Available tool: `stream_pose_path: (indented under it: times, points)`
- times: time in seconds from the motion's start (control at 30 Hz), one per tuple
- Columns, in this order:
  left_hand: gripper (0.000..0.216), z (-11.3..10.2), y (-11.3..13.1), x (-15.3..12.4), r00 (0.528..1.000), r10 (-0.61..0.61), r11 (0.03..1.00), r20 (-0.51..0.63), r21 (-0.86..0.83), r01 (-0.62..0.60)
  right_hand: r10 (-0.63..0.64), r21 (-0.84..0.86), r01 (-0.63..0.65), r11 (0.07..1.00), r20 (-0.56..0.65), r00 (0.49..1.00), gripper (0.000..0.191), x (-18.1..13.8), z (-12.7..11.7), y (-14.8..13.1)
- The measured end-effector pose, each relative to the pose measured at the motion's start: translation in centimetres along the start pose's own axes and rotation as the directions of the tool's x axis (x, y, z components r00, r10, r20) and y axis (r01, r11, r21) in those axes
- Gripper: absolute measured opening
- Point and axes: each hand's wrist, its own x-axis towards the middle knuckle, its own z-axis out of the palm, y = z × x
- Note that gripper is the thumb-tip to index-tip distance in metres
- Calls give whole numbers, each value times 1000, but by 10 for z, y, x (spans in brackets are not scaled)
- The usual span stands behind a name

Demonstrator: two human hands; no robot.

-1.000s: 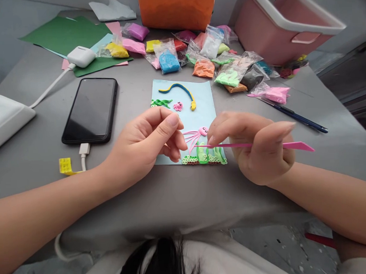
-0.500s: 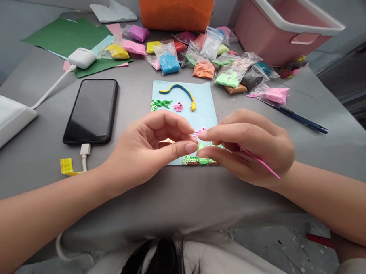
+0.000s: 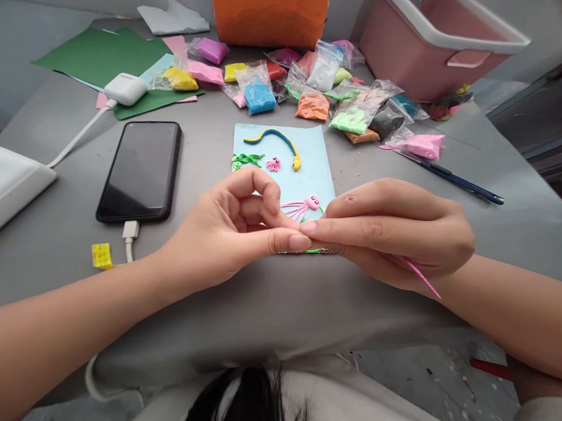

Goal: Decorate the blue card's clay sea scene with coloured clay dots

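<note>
- Pink stick (image 3: 422,277) nearest, gripped within the right hand (image 3: 398,230), thin end jutting below the palm.
- Left hand (image 3: 235,231): thumb and fingers drawn together, tips meeting the right's; cannot tell whether anything sits between them.
- Pale blue card (image 3: 313,153) on table, near part mostly hidden by the hands.
- On card, just beyond fingertips: pink long-tentacled figure (image 3: 313,202). Farther up: small pink figure (image 3: 273,165), yellow-and-blue eel shape (image 3: 296,164).
- Phone (image 3: 139,170) left of card.
- Behind: bagged clay (image 3: 312,105), pink bin (image 3: 405,59), orange box (image 3: 270,18).
</note>
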Motion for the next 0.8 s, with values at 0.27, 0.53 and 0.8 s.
stream_pose_path:
  times: [0.27, 0.53, 0.8]
  points:
    - [33, -2, -3, 0, 998, 70, 997, 9, 23, -70, 69, 143, -55, 988, -97, 993, 13, 1, 12, 2]
    - [20, -3, -4, -2, 996, 79, 991, -38, 110, -74, 279, 509, -189, 840, -106, 954, 19, 0, 15, 3]
    - [9, -3, -4, -2, 994, 104, 993, -44, 67, -101, 221, 353, -185, 917, -64, 973, 6, 0, 13, 4]
